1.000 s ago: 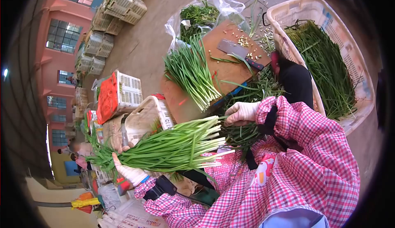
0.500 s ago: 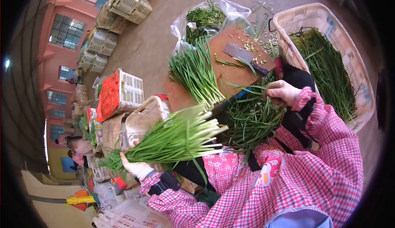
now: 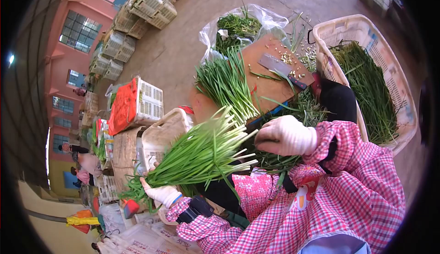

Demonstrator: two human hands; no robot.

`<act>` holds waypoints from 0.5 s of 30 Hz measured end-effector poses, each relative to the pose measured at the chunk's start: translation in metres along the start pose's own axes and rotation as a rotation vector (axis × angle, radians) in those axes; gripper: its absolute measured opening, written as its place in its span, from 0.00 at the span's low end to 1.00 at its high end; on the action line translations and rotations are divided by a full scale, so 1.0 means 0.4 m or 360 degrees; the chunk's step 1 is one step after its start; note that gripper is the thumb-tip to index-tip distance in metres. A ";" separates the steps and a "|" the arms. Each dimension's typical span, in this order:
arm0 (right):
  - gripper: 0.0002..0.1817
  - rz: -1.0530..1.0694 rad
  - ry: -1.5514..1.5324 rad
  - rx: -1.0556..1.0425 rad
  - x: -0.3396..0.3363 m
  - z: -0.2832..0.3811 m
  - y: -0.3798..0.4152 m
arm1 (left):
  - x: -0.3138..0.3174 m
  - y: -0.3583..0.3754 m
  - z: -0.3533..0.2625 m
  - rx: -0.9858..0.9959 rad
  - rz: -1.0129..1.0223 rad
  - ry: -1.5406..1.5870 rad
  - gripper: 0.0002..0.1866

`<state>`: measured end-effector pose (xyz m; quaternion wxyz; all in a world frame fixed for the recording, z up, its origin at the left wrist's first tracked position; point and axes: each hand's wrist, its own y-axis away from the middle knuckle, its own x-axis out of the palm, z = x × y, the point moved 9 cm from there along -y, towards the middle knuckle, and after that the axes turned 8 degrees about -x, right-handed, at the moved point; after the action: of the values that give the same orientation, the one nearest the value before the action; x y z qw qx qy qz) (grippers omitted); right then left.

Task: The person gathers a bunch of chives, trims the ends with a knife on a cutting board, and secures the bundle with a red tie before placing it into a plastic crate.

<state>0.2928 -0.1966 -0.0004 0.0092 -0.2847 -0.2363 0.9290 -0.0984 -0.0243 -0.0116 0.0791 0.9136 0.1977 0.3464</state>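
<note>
My left hand (image 3: 161,193), in a whitish glove, grips a bunch of garlic chives (image 3: 197,151) near its leafy end. The pale stem ends point right, toward my right hand (image 3: 288,137). That gloved hand is closed with fingers curled, just off the stems; what they hold, if anything, is hidden. Under it lies a heap of loose green leaves (image 3: 308,108). Beyond, a second bunch of chives (image 3: 225,85) rests on a brown board (image 3: 266,89). A cleaver (image 3: 274,64) with a dark handle lies there too, beside chopped stem bits (image 3: 288,57).
On the right stands a large pale crate (image 3: 337,61) with long leaves in it. A clear plastic bag (image 3: 208,38) of greens sits behind the board. To the left are an empty-looking white basket (image 3: 167,128) and a crate under red cloth (image 3: 123,107). Stacked crates (image 3: 149,6) line the wall.
My right hand has come left and down from the loose leaves to the stem ends of the bunch. The left hand still holds the chives, and the view has shifted slightly.
</note>
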 end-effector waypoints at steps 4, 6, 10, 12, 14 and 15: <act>0.14 0.0115 0.0148 0.0253 0.049 -0.040 -0.063 | 0.013 0.021 0.008 -0.0069 0.0143 0.0004 0.12; 0.18 0.0289 0.0371 0.0261 0.095 -0.067 -0.081 | 0.053 0.045 0.019 -0.0076 0.0401 0.0028 0.12; 0.18 0.0045 0.0342 -0.0038 0.134 -0.030 -0.080 | 0.066 0.065 0.061 -0.0200 0.0400 0.0112 0.12; 0.17 -0.0027 0.0333 -0.0090 0.149 -0.036 -0.062 | 0.042 0.042 0.066 -0.0175 0.0399 0.0115 0.13; 0.14 -0.0041 0.0458 -0.0197 0.150 -0.012 -0.051 | 0.010 0.016 0.076 -0.0161 0.0407 0.0106 0.13; 0.12 -0.0047 0.0571 -0.0312 0.161 0.000 -0.049 | -0.017 0.001 0.085 -0.0170 0.0358 0.0108 0.14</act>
<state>0.2365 -0.1695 -0.0254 0.0369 -0.4416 -0.3244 0.8357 -0.0803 -0.0278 -0.0409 0.0817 0.9122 0.0777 0.3939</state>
